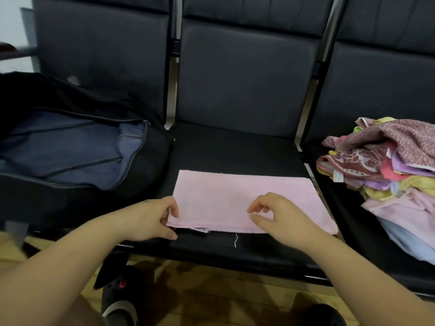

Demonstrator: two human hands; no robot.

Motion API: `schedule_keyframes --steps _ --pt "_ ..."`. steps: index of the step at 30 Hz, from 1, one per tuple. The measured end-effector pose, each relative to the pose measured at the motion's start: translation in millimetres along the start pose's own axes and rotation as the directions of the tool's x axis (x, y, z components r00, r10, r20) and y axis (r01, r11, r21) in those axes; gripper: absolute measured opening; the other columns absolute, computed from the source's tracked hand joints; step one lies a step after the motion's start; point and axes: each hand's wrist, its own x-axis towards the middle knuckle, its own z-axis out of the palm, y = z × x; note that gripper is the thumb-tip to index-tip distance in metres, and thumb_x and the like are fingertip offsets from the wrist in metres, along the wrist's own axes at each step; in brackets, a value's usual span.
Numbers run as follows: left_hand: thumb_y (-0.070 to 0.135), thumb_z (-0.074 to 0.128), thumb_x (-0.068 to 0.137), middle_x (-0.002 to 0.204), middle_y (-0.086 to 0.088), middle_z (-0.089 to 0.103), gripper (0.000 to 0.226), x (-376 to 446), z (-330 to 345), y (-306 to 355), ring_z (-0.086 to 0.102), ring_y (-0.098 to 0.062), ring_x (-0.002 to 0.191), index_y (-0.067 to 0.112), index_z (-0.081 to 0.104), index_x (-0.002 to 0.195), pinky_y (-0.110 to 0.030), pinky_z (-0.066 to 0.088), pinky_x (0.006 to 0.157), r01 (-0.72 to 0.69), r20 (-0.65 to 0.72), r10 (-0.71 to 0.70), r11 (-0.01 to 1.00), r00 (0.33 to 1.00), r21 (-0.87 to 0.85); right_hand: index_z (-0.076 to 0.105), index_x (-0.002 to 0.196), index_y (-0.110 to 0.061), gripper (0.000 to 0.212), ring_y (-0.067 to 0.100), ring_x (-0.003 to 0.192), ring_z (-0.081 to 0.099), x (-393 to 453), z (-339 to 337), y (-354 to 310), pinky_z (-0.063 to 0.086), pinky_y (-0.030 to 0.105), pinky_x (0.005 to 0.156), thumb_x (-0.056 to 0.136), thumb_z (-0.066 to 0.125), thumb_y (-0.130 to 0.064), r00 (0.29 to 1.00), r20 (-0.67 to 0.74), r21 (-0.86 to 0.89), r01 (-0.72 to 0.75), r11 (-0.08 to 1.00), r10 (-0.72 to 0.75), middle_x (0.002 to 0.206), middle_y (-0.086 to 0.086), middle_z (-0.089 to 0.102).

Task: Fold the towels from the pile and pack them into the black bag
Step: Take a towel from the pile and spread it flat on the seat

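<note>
A pink towel (237, 196), folded into a flat rectangle, lies on the middle black seat (230, 149). My left hand (153, 220) pinches the towel's near left corner between thumb and fingers. Over the towel's near edge is my right hand (280, 217), fingers loosely curled and holding nothing that I can see. The black bag (77, 151) stands unzipped on the left seat, showing its blue-grey lining. On the right seat sits the pile of towels (388, 172), in pink, yellow, purple, pale blue and a maroon print.
The three black seats form one bench with tall backrests (244, 74). A white label and a loose thread hang from the towel's near edge. Below the bench are a brown tiled floor and my dark shoes (117, 300).
</note>
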Motion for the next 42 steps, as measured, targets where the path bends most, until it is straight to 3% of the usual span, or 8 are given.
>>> schedule_keyframes --steps 10,16,20,24,29,33,37,42 --pt "0.036 0.061 0.09 0.08 0.013 0.05 0.014 -4.6 9.2 -11.5 0.049 -0.005 0.073 0.029 0.053 0.099 -0.016 0.035 0.064 -0.121 -0.222 0.119 0.993 0.968 0.007 0.056 0.115 -0.033 0.038 0.006 0.096 0.048 38.6 63.6 -89.8 0.044 0.022 0.083 0.084 0.062 -0.053 0.977 0.135 -0.021 0.167 0.986 -0.163 0.108 -0.013 0.052" --pt "0.038 0.049 0.096 0.106 0.009 0.058 0.021 -1.9 -4.1 -12.5 0.053 -0.007 0.096 0.025 0.058 0.109 -0.023 0.041 0.086 -0.162 -0.24 0.156 0.987 0.958 -0.007 0.053 0.092 -0.029 0.032 0.009 0.081 0.051 49.1 70.0 -96.7 0.046 0.025 0.072 0.08 0.064 -0.056 0.986 0.124 -0.01 0.114 0.993 -0.112 0.087 -0.011 0.053" --pt "0.039 0.055 0.093 0.106 0.016 0.048 0.006 -3.4 -17.9 0.4 0.047 0.002 0.102 0.036 0.058 0.088 -0.011 0.038 0.088 -0.341 -0.304 0.288 0.93 0.908 -0.139 0.053 0.078 -0.024 0.023 0.006 0.062 0.05 48.7 56.5 -101.7 0.038 0.018 0.058 0.085 0.065 -0.042 0.989 0.132 0.204 0.044 0.978 -0.073 0.069 -0.008 0.055" --pt "0.06 0.07 0.068 0.1 0.013 0.058 0.034 -4.5 -36.3 13.7 0.056 -0.003 0.094 0.033 0.062 0.086 -0.02 0.048 0.081 -0.333 -0.216 0.272 0.881 0.938 -0.335 0.063 0.092 -0.024 0.01 -0.005 0.072 0.063 39.9 18.2 -99.4 0.048 0.013 0.067 0.085 0.07 -0.024 0.967 0.247 0.532 -0.082 0.843 -0.062 0.076 -0.017 0.069" --pt "0.04 0.077 0.074 0.08 0.008 0.053 0.031 6.0 -49.6 15.9 0.05 -0.008 0.072 0.027 0.05 0.078 -0.024 0.039 0.062 -0.156 0.037 0.154 0.987 0.987 0.042 0.065 0.106 -0.021 0.023 0.018 0.095 0.07 21.0 -27.0 -65.9 0.055 0.041 0.09 0.084 0.069 -0.023 0.959 0.279 0.567 -0.208 0.797 0.052 0.1 -0.002 0.074" --pt "0.035 0.081 0.072 0.083 -0.001 0.069 0.02 19.0 -56.3 19.3 0.065 -0.018 0.081 0.022 0.068 0.08 -0.036 0.05 0.081 -0.141 -0.085 0.124 0.961 0.989 -0.238 0.07 0.097 -0.026 0.017 0.02 0.094 0.07 1.0 -52.4 -38.0 0.055 0.042 0.088 0.083 0.064 -0.033 0.963 0.265 0.559 -0.192 0.806 0.046 0.097 0.0 0.074" --pt "0.075 0.074 0.043 0.088 -0.005 0.072 0.06 25.8 -55.5 45.4 0.067 -0.015 0.082 0.028 0.075 0.08 -0.028 0.049 0.082 -0.188 -0.254 0.075 0.868 0.964 -0.459 0.073 0.081 -0.025 0.014 0.019 0.084 0.071 -16.6 -64.1 -12.4 0.057 0.032 0.076 0.078 0.064 -0.036 0.975 0.212 0.629 -0.188 0.755 0.066 0.091 0.003 0.074" --pt "0.026 0.069 0.082 0.051 0.004 0.057 0.014 38.9 -40.0 88.4 0.048 -0.002 0.046 0.024 0.072 0.068 -0.009 0.038 0.051 -0.25 -0.44 0.011 0.835 0.898 -0.489 0.071 0.085 -0.019 0.009 0.016 0.074 0.069 -28.3 -77.2 18.5 0.058 0.031 0.074 0.086 0.067 -0.027 0.975 0.156 0.605 -0.223 0.764 0.161 0.081 0.003 0.074"
